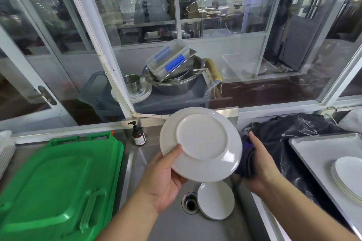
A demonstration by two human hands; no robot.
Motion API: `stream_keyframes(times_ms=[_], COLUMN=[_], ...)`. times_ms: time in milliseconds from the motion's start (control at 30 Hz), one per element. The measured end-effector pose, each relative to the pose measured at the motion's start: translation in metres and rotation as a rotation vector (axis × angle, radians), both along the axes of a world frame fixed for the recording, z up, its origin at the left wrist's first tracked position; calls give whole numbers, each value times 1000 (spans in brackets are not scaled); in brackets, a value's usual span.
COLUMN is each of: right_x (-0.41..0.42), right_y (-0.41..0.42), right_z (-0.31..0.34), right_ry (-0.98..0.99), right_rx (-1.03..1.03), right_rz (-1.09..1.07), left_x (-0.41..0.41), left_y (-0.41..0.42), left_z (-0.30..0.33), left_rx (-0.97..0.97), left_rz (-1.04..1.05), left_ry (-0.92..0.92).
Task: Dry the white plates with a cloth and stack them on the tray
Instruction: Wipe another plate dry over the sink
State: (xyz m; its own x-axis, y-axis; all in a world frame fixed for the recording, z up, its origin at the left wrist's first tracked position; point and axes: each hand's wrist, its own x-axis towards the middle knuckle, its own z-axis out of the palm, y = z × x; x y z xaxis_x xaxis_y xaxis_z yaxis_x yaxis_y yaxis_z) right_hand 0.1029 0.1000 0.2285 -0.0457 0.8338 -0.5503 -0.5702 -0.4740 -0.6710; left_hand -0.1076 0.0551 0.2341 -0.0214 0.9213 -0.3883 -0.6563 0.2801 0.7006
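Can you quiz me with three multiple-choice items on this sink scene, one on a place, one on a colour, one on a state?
1. Where does the plate still waiting to be dried lie?
A. On the green lid
B. In the sink beside the drain
C. On the tray

2. What colour is the cloth?
A. Dark, blackish purple
B. Yellow
C. White

3. How is the held plate turned?
A. Face toward the camera
B. Underside toward the camera
C. Flat on the counter

Answers:
1 B: the waiting plate rests on the sink floor next to the drain.
2 A: the cloth bunched in the right hand is dark.
3 B: the held plate, gripped by the left hand, shows its foot ring.
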Motion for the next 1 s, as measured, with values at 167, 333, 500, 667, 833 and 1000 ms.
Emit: stream_keyframes(times_ms=[167,333,500,667,833,1000], right_x=[14,-3,-23,-45,-50,-45], right_y=[20,30,28,7,6,20], right_z=[13,21,18,29,34,40], right_ry=[-300,-1031,-1344,-1466,-1472,-1488], right_rx=[58,551,1065,1556,1695,1430], right_rz=[-140,80,177,409,538,377], left_x=[-17,-8,-4,0,-2,-1], left_y=[2,-7,-8,-11,-17,-20], left_z=[-3,-7,-5,-8,-9,-11], left_rx=[74,117,176,202,251,276], left_rz=[-95,-234,-254,-245,-262,-269], left_ry=[399,505,557,591,603,508])
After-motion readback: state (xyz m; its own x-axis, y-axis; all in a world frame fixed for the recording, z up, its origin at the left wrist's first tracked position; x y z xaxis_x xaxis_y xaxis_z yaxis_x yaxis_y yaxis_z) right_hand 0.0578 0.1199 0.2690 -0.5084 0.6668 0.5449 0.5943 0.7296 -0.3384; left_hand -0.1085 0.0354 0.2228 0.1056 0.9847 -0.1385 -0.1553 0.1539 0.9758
